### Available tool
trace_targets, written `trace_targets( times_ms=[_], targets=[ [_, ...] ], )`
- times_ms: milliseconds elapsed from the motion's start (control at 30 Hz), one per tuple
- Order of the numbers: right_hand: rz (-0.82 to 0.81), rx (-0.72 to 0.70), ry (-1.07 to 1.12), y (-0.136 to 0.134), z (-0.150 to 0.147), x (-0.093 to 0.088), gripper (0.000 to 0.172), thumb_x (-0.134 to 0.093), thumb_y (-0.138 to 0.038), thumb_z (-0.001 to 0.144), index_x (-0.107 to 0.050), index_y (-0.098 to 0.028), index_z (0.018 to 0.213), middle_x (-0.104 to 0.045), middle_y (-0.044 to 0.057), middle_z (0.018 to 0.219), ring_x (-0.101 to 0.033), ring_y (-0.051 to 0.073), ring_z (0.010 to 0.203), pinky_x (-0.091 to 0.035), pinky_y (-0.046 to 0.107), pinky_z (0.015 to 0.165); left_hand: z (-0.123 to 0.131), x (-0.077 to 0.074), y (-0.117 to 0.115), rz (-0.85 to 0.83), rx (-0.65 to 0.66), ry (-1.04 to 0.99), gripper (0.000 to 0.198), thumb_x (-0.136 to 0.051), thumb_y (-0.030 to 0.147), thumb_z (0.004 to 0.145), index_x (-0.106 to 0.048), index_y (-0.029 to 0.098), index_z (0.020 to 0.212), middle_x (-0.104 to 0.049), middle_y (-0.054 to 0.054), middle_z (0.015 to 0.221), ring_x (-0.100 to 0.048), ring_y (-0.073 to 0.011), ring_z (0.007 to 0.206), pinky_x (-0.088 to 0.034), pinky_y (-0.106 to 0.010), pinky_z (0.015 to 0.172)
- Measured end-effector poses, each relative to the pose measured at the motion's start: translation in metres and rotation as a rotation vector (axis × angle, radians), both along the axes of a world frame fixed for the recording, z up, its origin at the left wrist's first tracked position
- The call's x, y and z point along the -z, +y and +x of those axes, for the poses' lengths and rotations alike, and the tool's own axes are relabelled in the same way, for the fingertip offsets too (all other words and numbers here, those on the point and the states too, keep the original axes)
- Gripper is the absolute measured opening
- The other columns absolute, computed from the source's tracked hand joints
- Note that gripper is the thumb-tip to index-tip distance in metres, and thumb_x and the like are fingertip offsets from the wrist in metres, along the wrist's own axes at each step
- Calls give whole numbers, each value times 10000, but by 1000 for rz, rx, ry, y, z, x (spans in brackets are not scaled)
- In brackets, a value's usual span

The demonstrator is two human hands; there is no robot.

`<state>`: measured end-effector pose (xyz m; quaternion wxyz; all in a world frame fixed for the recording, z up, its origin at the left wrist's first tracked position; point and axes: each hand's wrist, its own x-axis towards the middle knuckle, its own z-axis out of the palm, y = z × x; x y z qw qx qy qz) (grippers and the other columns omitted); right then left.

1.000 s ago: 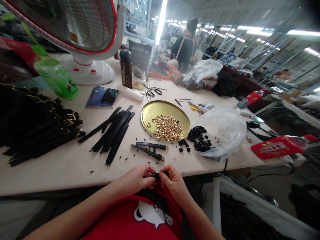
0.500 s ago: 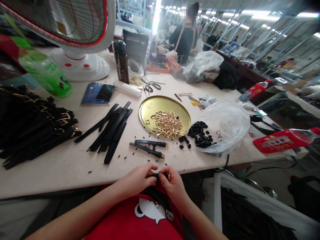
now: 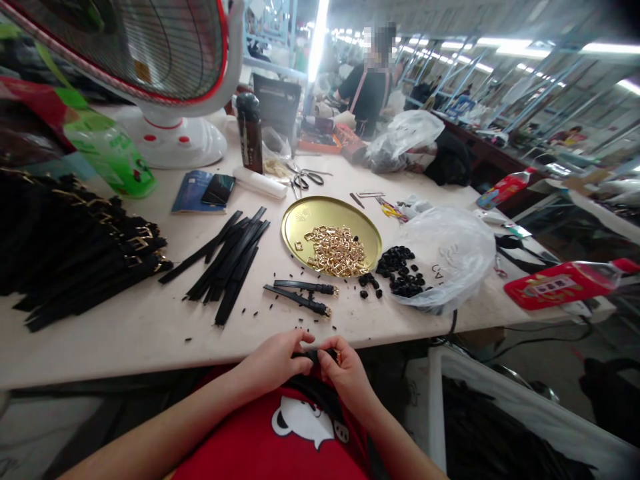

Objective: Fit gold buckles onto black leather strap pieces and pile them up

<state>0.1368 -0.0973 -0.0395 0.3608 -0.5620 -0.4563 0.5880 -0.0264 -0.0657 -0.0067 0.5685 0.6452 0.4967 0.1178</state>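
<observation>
My left hand (image 3: 273, 360) and my right hand (image 3: 345, 370) meet just below the table's front edge, both pinched on one black strap with a gold buckle (image 3: 320, 355). Two finished straps (image 3: 303, 297) lie on the table just ahead of them. Beyond those sits a round gold tray (image 3: 300, 223) heaped with gold buckles (image 3: 336, 251). Small black loops (image 3: 400, 272) spill from a clear plastic bag (image 3: 450, 257) to the tray's right. A fan of bare black straps (image 3: 227, 263) lies left of the tray.
A large pile of buckled black straps (image 3: 70, 247) fills the left side. At the back stand a fan (image 3: 170, 73), a dark bottle (image 3: 251, 133), scissors (image 3: 305, 177) and a phone on a blue booklet (image 3: 203, 192). A person (image 3: 367, 87) works at the far end. Red packets (image 3: 560, 287) lie right.
My hands stay together on the strap with only small finger shifts. The view has tilted slightly; nothing on the table has moved.
</observation>
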Motion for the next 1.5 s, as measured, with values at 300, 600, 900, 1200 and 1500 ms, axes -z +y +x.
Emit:
trace_targets(
  times_ms=[300, 600, 900, 1200, 1500],
  targets=[
    [-27, -233, -16, -3, 14, -5, 148, -564, -306, 724, -497, -176, 748, -486, -62, 514, -449, 81, 463, -348, 206, 472, -5, 1, -7, -43, 84, -10, 168, -472, 280, 708, -539, 179, 824, -633, 11, 700, -560, -131, 579, -393, -200, 495],
    [7, -89, -12, 2, 11, -2, 147, -525, -303, 753, -476, -186, 828, -463, -65, 544, -437, 84, 475, -357, 206, 476, -5, -7, 5, 6, 185, 119, 213, -433, 340, 747, -568, 178, 772, -624, 10, 668, -547, -128, 575, -356, -190, 488],
    [430, -254, -330, 0, 12, -10, 100, -441, -184, 805, -532, -200, 843, -562, 15, 775, -523, 141, 716, -417, 250, 650, 3, -7, 0, 153, 235, 183, 275, -365, 310, 782, -562, 172, 649, -598, 13, 588, -510, -113, 526, -321, -195, 493],
    [161, -244, -272, 5, 18, -11, 118, -486, -293, 793, -489, -176, 809, -471, -40, 597, -445, 107, 525, -343, 208, 481, -5, -19, 5, 162, 196, 306, 290, -380, 348, 774, -587, 173, 670, -619, -14, 602, -531, -124, 507, -306, -193, 446],
    [227, -236, -278, 8, 12, -12, 102, -464, -265, 801, -469, -179, 748, -449, -37, 600, -418, 101, 540, -325, 209, 499, 8, -13, 11, 163, 159, 302, 192, -402, 286, 734, -556, 178, 695, -609, -7, 591, -542, -122, 471, -326, -186, 422]
  ],
)
